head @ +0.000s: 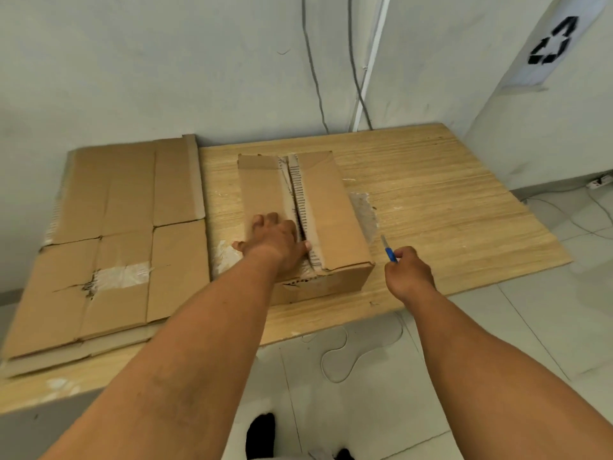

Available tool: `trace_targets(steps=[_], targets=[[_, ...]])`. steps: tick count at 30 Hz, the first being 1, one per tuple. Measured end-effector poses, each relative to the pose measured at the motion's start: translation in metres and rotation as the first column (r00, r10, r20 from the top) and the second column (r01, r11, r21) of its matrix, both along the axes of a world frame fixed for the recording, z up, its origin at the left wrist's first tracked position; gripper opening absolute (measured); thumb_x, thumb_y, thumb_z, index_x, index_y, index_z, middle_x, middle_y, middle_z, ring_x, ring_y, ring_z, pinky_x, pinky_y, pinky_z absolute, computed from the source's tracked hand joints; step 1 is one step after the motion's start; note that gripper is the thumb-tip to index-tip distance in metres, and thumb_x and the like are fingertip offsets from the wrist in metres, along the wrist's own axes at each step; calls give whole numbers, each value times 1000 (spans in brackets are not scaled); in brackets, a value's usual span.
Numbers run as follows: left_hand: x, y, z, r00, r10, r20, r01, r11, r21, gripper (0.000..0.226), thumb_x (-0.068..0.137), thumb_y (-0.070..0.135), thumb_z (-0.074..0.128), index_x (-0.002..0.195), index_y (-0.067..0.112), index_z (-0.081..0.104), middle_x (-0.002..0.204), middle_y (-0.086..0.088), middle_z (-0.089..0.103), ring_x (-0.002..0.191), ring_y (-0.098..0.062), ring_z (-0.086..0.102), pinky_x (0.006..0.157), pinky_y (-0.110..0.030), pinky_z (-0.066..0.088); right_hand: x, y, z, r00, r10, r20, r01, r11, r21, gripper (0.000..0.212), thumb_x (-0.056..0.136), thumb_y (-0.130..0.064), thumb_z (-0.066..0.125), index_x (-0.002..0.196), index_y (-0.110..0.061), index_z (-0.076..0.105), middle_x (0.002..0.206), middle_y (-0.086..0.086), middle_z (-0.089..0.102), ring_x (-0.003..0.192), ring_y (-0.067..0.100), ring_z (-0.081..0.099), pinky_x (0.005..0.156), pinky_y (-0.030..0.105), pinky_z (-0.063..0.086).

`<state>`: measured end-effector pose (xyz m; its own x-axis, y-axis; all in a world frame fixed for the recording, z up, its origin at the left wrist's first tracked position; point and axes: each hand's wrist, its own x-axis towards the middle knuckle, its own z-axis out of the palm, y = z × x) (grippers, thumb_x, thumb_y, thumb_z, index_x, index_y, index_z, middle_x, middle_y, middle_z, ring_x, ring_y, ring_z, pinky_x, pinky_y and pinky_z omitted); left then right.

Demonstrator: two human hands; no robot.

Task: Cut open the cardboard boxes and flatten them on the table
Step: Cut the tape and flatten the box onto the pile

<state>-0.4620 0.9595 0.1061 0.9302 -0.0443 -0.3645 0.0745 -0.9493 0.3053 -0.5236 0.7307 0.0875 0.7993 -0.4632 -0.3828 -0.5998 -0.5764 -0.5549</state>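
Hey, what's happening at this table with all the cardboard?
A person is breaking down boxes. Their left hand presses on the top of a cardboard box in the middle of the wooden table; the box's top seam is slit open. Their right hand grips a blue-handled cutter just off the box's right side, blade clear of it. A stack of flattened cardboard lies at the table's left end.

you have one standing box [326,207] on one table [447,200], two flattened boxes [109,234] stacked, and one blue cutter [389,252]. two hands show: left hand [275,240], right hand [409,273]. beyond them, one recycling sign [550,41], two dark cables [311,68] and one power strip [598,182].
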Motion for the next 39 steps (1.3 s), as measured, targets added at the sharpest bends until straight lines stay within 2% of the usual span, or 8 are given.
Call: trace_targets(steps=[6,10,16,22,25,28,34,39], targets=[[-14,29,-13,1000,-5,-2,5,999,34,38,106,43,35,143,36,38,167,6,0,153,-26,-14,112,-74,19,38,27,-13,998,61,8,-62,993,97,48,101,-7,38,148,-12,45,146,13,48,126,35,50,98,36,41],[-22,31,-17,999,-45,20,44,996,74,47,105,50,31,150,39,27,168,4,-9,153,-28,-19,115,-72,14,42,39,-5,946,97,310,-94,995,-26,59,99,-58,34,149,-29,41,150,6,47,133,31,45,109,53,37],[-25,28,-21,994,-104,40,96,980,175,56,105,52,22,158,39,9,167,-1,-18,152,-31,-22,116,-65,21,24,73,2,663,749,-9,-666,584,-465,84,88,-69,51,155,-43,9,164,0,6,148,31,12,112,54,32],[-28,31,-22,989,-137,55,124,973,192,55,105,52,18,158,39,10,167,-2,-16,152,-32,-21,117,-63,22,34,40,17,885,128,449,-28,974,-223,46,105,-38,42,149,-26,35,119,17,63,95,36,62,67,33,41],[-28,30,-22,988,-149,32,138,963,231,56,105,52,18,158,37,10,168,-4,-14,152,-35,-19,117,-66,17,37,20,21,973,-212,87,226,955,-192,85,98,-37,56,156,-36,-6,154,19,27,127,45,44,95,54,41],[-25,27,-17,951,-291,105,239,906,350,56,105,48,17,159,33,11,168,-7,-8,152,-39,-14,116,-71,2,34,24,14,971,147,-186,-211,895,-394,50,102,-47,40,149,-36,29,156,10,27,132,39,34,105,62,31],[-13,8,27,726,-686,32,586,643,492,61,106,53,14,117,22,65,123,-7,65,133,-25,47,120,-62,-1,34,53,18,920,284,-271,-366,869,-332,64,98,-62,34,154,-35,21,156,9,29,139,40,28,110,68,19],[3,22,91,893,-438,104,278,719,637,58,103,64,23,92,18,56,82,-4,55,97,-24,58,107,-49,32,41,58,20,926,244,-290,-336,880,-336,63,97,-58,43,151,-32,24,151,13,31,136,41,31,109,63,27]])
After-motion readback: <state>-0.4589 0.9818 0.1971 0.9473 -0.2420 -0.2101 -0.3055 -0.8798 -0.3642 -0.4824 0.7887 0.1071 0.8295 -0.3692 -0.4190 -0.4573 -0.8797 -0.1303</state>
